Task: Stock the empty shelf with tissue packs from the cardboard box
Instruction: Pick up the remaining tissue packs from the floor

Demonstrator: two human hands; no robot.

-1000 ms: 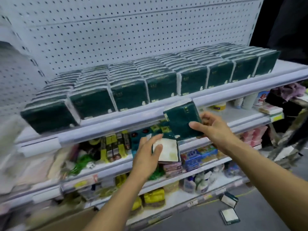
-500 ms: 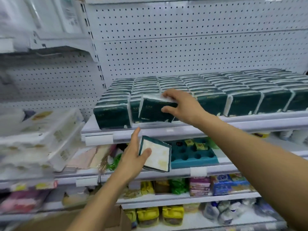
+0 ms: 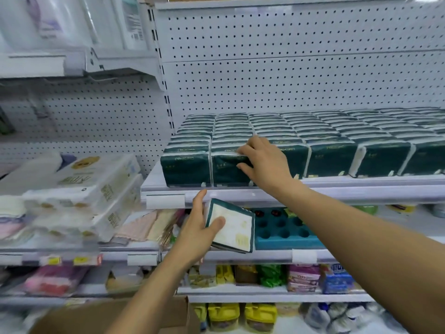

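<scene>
Dark green tissue packs (image 3: 332,160) fill the white shelf (image 3: 337,191) in several rows. My right hand (image 3: 265,162) grips the front pack of the second row from the left (image 3: 224,169), fingers over its top and thumb on its face, as it stands at the shelf's front edge. My left hand (image 3: 199,227) holds another tissue pack (image 3: 234,227) below the shelf edge, its pale end face toward me, thumb across it. The cardboard box (image 3: 101,317) shows at the bottom left, blurred.
White bundles of tissue rolls (image 3: 79,189) lie stacked on the left shelf. A teal tray with round holes (image 3: 286,230) sits one shelf down. Lower shelves hold yellow, green and pink packets. A perforated white back panel (image 3: 289,73) rises behind the tissue rows.
My right hand has pushed its pack upright into the front of the second row. The left hand has stayed below the shelf with its pack. The view has moved closer.
</scene>
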